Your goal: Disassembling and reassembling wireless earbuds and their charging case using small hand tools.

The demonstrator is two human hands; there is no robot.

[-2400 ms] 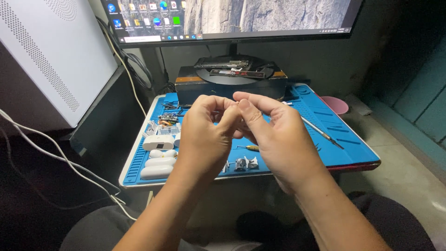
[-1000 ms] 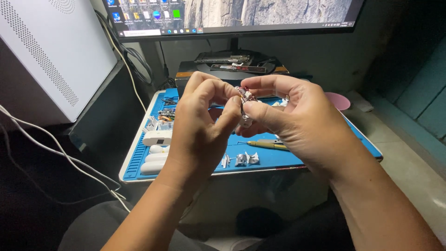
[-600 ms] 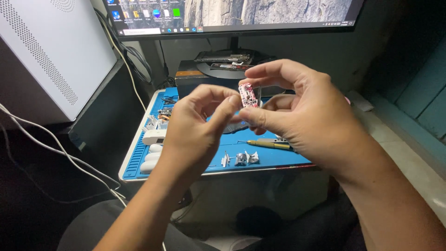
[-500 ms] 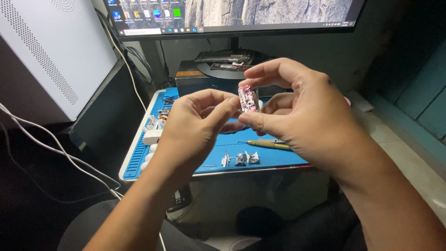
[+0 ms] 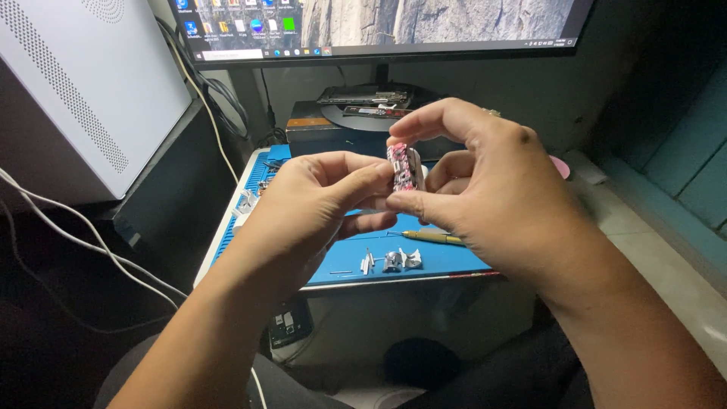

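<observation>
Right hand (image 5: pixel 492 189) pinches a small pink-and-white patterned oblong part (image 5: pixel 404 167) upright between thumb and forefinger, raised above the blue silicone work mat (image 5: pixel 447 257). Left hand (image 5: pixel 314 201) presses its thumb against the part's side, near small metal pieces (image 5: pixel 390 262) on the mat.

Blue work mat (image 5: pixel 454 261) lying mostly hidden behind both hands, small metal parts (image 5: pixel 391 262) looking too tiny to identify, perhaps brackets, monitor (image 5: pixel 379 26) being cut off at top

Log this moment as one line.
right hand: pinches small pink patterned part | left hand: touches it | below: blue mat
</observation>
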